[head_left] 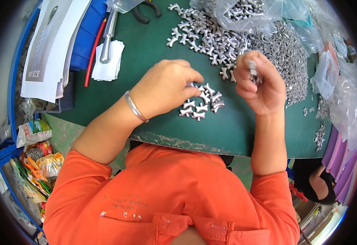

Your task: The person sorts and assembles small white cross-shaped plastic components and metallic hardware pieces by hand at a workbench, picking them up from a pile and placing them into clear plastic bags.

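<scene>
Over the middle of the green table (149,122), my left hand (162,85) bends its thumb and fingers round a silvery bone-shaped metal piece, mostly hidden by the fingers. Right beside its fingertips lies a small group of the same bone-shaped metal pieces (201,108). My right hand (264,87) is raised at the right, palm turned up, its fingers curled round a small shiny metal part (252,68). Motion blurs that part, so its exact shape is unclear. A metal bangle (135,107) circles my left wrist.
Beyond my hands spreads a heap of bone-shaped pieces (211,38), joined by a pile of tiny metal parts (286,57). Clear plastic bags (335,87) crowd the right. At the left are a red pencil (95,53), a metal-handled tool (108,38), white paper slips (115,61) and black-handled pliers (143,16).
</scene>
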The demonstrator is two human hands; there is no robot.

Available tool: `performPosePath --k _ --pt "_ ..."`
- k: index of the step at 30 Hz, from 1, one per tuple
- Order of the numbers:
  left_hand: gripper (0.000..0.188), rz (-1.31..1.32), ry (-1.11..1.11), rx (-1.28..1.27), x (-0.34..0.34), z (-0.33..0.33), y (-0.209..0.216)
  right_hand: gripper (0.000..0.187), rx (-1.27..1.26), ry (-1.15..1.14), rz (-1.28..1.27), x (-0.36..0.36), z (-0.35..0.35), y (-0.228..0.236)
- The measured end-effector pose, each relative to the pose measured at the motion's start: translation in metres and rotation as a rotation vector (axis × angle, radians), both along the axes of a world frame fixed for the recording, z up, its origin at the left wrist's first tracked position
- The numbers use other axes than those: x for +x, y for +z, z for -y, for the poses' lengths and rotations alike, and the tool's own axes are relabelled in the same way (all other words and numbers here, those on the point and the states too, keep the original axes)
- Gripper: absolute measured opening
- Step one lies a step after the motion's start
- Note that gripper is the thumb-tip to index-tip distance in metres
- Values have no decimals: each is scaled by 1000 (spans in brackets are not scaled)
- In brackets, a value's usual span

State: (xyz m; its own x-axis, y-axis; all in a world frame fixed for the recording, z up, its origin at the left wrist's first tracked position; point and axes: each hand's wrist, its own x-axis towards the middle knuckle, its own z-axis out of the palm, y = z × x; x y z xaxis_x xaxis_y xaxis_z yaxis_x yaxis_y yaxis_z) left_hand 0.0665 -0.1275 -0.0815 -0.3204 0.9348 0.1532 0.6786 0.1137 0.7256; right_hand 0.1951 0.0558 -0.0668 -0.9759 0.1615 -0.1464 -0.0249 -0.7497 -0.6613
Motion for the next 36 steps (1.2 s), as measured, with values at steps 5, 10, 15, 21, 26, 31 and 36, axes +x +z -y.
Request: performPosePath --k 5,10,15,21,26,31,36 --pt "19 -155 -20 -7 7 1 -3 11 680 35 341 2 17 11" --pt "19 -32 3 -38 4 0 -4 21 1615 82 162 1 39 -3" --pt "16 116 -7 -68 1 -1 1 16 1382 112 331 -2 35 2" --pt "11 274 47 369 -3 -7 1 18 962 -66 151 1 18 -4" --pt "20 1086 136 130 -1 -1 14 12 6 89 188 1 13 -4" --pt "21 1522 94 107 -2 -2 11 12 -94 118 158 2 12 -7" --pt "13 1761 -31 150 -11 -2 3 13 -228 111 73 -2 11 -6"
